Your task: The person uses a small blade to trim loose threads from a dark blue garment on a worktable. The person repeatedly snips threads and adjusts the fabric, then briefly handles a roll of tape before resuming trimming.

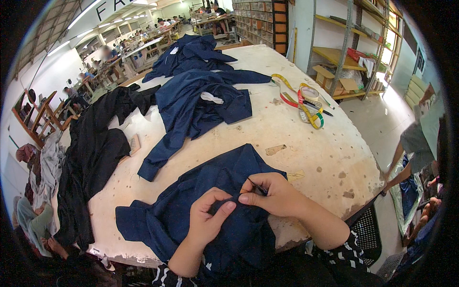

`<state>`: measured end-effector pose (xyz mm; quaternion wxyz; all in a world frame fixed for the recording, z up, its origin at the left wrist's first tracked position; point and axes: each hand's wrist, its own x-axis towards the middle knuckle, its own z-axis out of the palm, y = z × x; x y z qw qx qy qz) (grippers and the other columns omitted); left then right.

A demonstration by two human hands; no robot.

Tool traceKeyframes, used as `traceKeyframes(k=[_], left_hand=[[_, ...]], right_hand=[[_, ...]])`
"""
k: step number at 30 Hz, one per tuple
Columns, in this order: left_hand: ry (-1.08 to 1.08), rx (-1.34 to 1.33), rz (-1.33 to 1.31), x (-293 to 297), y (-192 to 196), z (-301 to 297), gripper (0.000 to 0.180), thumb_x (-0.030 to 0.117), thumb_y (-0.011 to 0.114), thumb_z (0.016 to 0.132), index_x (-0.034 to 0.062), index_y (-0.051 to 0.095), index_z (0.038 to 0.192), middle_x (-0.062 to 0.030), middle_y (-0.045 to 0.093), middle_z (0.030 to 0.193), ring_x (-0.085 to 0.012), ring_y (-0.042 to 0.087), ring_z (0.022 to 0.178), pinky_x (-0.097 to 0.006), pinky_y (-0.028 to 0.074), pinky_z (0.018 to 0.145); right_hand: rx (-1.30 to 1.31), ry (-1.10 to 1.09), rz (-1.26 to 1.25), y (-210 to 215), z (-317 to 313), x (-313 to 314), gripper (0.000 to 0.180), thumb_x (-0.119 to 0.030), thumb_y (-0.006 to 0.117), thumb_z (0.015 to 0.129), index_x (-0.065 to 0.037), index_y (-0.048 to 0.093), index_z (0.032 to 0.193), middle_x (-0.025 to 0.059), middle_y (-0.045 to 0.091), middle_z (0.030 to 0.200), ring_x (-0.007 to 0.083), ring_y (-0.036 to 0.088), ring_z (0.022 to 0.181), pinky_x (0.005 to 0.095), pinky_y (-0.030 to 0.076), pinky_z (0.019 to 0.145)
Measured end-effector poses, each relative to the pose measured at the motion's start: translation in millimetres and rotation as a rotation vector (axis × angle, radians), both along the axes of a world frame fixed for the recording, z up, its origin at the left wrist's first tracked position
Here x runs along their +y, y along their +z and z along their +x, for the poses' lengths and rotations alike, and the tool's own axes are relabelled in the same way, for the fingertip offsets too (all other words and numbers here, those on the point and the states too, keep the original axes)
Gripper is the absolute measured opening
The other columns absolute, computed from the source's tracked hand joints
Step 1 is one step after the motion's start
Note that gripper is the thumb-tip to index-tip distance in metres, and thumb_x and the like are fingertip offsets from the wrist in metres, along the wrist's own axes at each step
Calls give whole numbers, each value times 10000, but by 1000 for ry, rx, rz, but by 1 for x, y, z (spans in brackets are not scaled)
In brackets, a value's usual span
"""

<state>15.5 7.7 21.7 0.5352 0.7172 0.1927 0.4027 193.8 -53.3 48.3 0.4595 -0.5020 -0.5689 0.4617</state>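
Note:
A navy garment (pixel 191 186) lies bunched on the pale table in front of me, its lower part hanging over the near edge. My left hand (pixel 209 214) pinches a fold of it between thumb and fingers. Touching the same spot, the thumb and forefinger of my right hand (pixel 270 196) are pressed together at the fabric. A slim dark tool (pixel 258 186), resembling thread snips, is held in my right hand, mostly hidden by the fingers. What lies exactly between the fingertips is too small to make out.
Farther along the table (pixel 287 158) lie a navy garment (pixel 191 100), another navy pile (pixel 196 52) and a black garment (pixel 95 158). A coiled tape measure (pixel 306 112), a tape roll (pixel 310 93) and a black pen (pixel 326 112) rest at right. Shelving (pixel 342 57) stands beyond; people sit nearby.

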Motion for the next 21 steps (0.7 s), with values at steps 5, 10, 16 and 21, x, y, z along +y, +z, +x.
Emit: traceKeyframes(k=[5,10,16,21], left_hand=[[96,88,-104,-5,5,0,87,54,638,796,9,597,859,-26,577,760,-101,516,748,-224,397,699],[177,180,225,1,-1,-2,125,80,667,752,55,612,861,-57,611,804,-205,553,763,-285,403,747],[183,-20,641,0,5,3,123,70,684,704,74,603,797,-64,637,841,-231,564,828,-358,372,832],[214,-137,381,-3,-4,2,134,37,709,663,52,598,736,-69,652,796,-221,570,826,-343,382,805]], right_hand=[[-27,-88,104,-3,-2,1,165,-172,651,810,-12,613,798,19,578,691,59,482,623,220,395,562],[-139,-170,10,7,-2,-2,138,-148,660,794,-16,620,804,27,592,707,66,501,638,230,413,584],[57,-75,43,-25,-9,13,137,-123,655,787,-19,620,869,33,606,755,67,517,699,240,429,647],[38,2,23,-40,-14,22,202,-162,617,833,-14,587,967,46,599,816,86,531,774,254,442,709]])
